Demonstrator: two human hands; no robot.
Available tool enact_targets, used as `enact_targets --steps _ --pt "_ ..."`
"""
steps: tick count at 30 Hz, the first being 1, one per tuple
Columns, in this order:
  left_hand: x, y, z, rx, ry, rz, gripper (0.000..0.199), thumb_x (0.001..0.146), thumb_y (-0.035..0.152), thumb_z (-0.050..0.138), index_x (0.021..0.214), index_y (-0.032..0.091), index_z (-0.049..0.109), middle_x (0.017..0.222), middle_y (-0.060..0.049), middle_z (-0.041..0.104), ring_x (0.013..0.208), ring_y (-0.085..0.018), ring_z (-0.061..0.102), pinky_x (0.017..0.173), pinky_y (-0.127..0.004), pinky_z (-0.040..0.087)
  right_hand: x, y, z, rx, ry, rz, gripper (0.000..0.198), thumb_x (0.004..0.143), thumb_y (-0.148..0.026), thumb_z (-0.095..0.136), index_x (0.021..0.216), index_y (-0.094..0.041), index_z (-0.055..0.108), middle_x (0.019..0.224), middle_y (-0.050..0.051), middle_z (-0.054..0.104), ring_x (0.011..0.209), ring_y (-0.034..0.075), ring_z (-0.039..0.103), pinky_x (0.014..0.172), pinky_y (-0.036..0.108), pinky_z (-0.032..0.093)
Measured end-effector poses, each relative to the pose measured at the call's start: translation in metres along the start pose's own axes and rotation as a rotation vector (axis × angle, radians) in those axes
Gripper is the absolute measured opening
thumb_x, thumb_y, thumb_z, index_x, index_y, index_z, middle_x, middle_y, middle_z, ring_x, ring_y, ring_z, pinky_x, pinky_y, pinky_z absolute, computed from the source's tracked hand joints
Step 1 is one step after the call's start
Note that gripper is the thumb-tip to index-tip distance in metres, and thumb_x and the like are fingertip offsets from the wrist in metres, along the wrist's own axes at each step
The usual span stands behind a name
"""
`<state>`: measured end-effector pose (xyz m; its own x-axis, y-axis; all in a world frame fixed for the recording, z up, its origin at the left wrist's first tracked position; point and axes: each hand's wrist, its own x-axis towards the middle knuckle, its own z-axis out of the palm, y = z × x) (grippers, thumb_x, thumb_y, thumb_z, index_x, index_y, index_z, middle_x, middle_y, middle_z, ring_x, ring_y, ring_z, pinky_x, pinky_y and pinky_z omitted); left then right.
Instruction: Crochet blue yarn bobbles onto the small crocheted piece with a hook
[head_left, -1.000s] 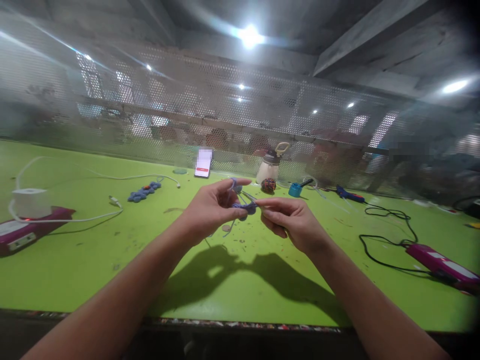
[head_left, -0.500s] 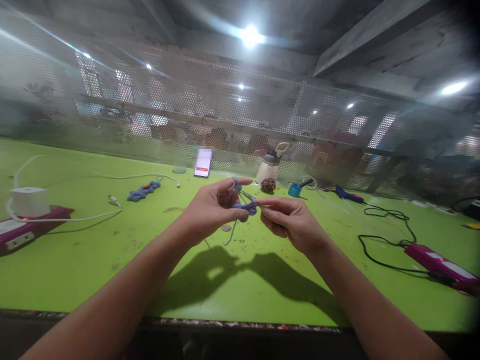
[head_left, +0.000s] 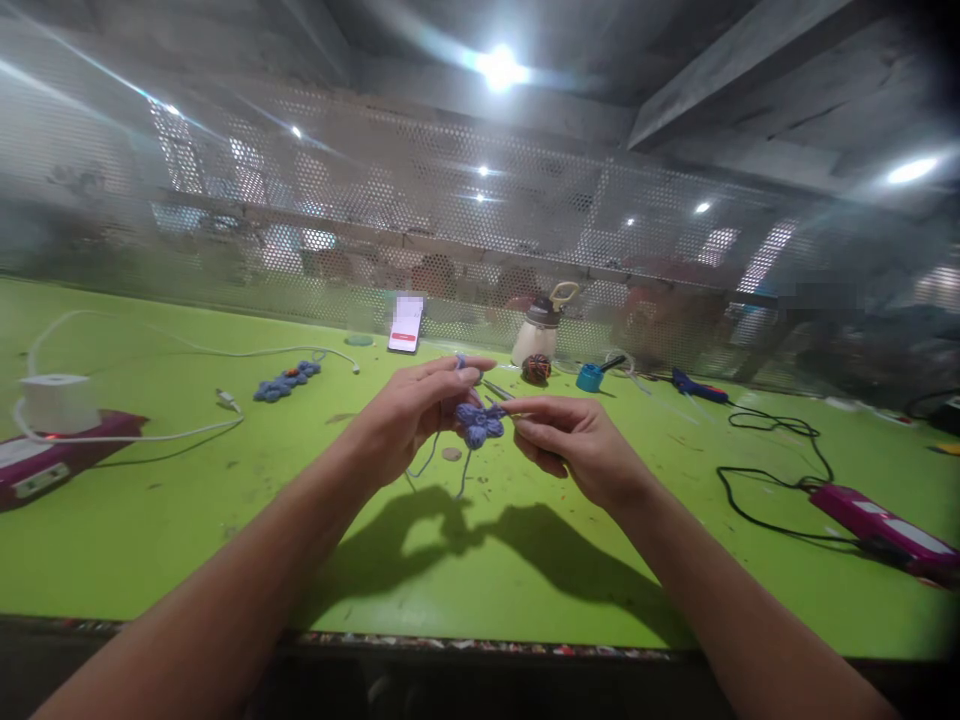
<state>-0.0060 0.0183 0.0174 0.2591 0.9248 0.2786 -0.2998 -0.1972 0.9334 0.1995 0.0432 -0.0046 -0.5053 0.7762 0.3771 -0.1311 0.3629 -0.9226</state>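
Note:
A small blue-purple crochet flower (head_left: 481, 425) hangs between my hands, loose yarn tails dangling under it. Yarn loops over the index finger of my left hand (head_left: 409, 410), whose thumb is raised toward that finger; its other fingers curl behind the flower's left side. My right hand (head_left: 574, 435) pinches what looks like a thin crochet hook at the flower's upper right edge, mostly hidden by the fingers. On the table to the left lies a strip of joined blue crochet flowers (head_left: 287, 382) with an orange spot.
A lit phone (head_left: 405, 323) stands at the back, near a bottle (head_left: 536, 335) and a dark ball (head_left: 536, 369). Right of them are a blue pot (head_left: 589, 377) and a glue gun (head_left: 699, 388). Power strips (head_left: 885, 525) and cables lie at both sides; a white charger (head_left: 60, 403) is left.
My left thumb has lifted off the crochet piece toward the index finger. The flower has turned to show its petals and hangs more freely; my right hand keeps its pinch.

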Motion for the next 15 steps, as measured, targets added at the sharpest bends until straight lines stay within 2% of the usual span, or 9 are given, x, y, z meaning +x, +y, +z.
enact_targets --steps 3,5,10,15 --pt "-0.0004 -0.0009 -0.001 -0.003 -0.015 0.003 0.052 0.078 0.044 0.069 0.116 0.009 0.065 0.079 -0.006 0.063 0.072 -0.018 0.06 0.062 -0.03 0.047 -0.0002 -0.0008 0.0016 -0.012 -0.003 -0.002 0.022 0.081 -0.024 0.07 0.1 -0.019 0.077 0.049 -0.007 0.046 0.039 0.004 0.032 0.038 0.02 0.019" --pt "-0.0011 -0.0006 -0.0018 0.009 -0.027 -0.009 0.052 0.078 0.043 0.071 0.117 0.01 0.065 0.08 -0.007 0.064 0.074 -0.017 0.061 0.064 -0.03 0.048 -0.0002 -0.0011 0.0019 -0.016 -0.009 -0.001 0.022 0.08 -0.024 0.07 0.101 -0.019 0.077 0.048 -0.007 0.047 0.039 0.004 0.032 0.038 0.02 0.019" --pt "-0.0006 -0.0022 -0.0035 0.091 -0.092 -0.015 0.071 0.065 0.02 0.08 0.131 0.012 0.055 0.081 -0.004 0.064 0.074 -0.017 0.06 0.066 -0.03 0.047 -0.0006 -0.0023 0.0016 -0.055 -0.008 0.015 0.023 0.081 -0.024 0.069 0.102 -0.019 0.077 0.049 -0.006 0.048 0.038 0.004 0.033 0.037 0.02 0.02" --pt "0.0027 -0.0088 -0.005 0.136 -0.116 -0.029 0.079 0.063 0.01 0.077 0.136 0.012 0.049 0.075 0.0 0.062 0.071 -0.016 0.06 0.068 -0.031 0.046 -0.001 -0.003 0.0038 -0.213 0.037 0.004 0.026 0.081 -0.023 0.066 0.103 -0.017 0.077 0.05 -0.005 0.05 0.038 0.004 0.033 0.037 0.02 0.023"
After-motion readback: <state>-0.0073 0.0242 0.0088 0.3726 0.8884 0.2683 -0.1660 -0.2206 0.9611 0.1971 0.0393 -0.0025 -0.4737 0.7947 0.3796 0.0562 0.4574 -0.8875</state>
